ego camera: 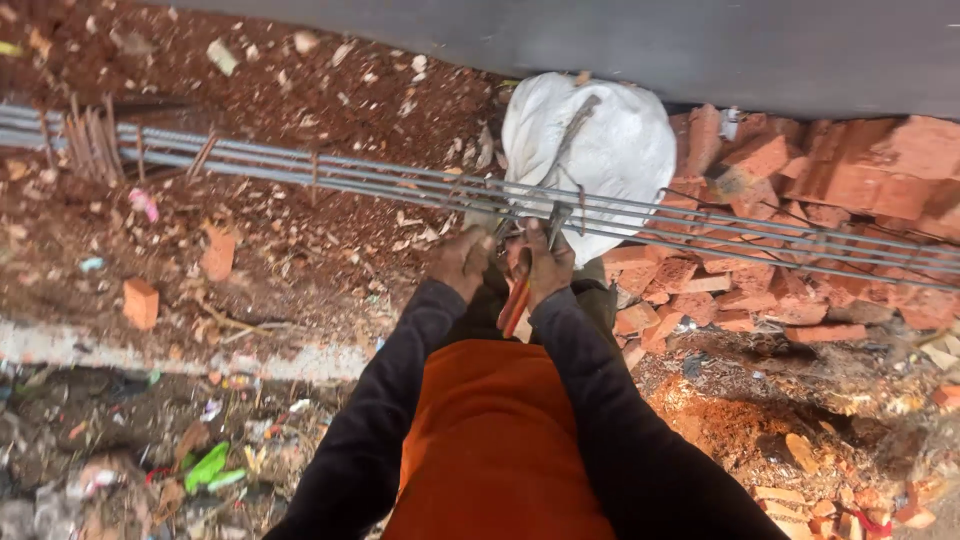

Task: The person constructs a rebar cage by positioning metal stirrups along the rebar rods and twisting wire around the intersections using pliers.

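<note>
Rebar bundle (330, 178) runs left to right across red earth, mid-scene. Right hand (545, 262), grip pressed around orange-handled pliers (517, 300), works at the bars; left hand (463, 260) clasps the bars, likely steadying them. White sack (590, 140) just beyond; brick rubble (800, 200) crowds the right.

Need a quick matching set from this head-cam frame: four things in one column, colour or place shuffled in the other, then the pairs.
Things:
1. pliers
2. sack
3. broken bricks
4. steel bars

Place or colour:
A. white, behind the bars
B. long grey bundle crossing the frame
C. orange handles, in the right hand
D. reddish pile on the right

Pairs: 1-C, 2-A, 3-D, 4-B. The left hand grips at the bars.
</note>
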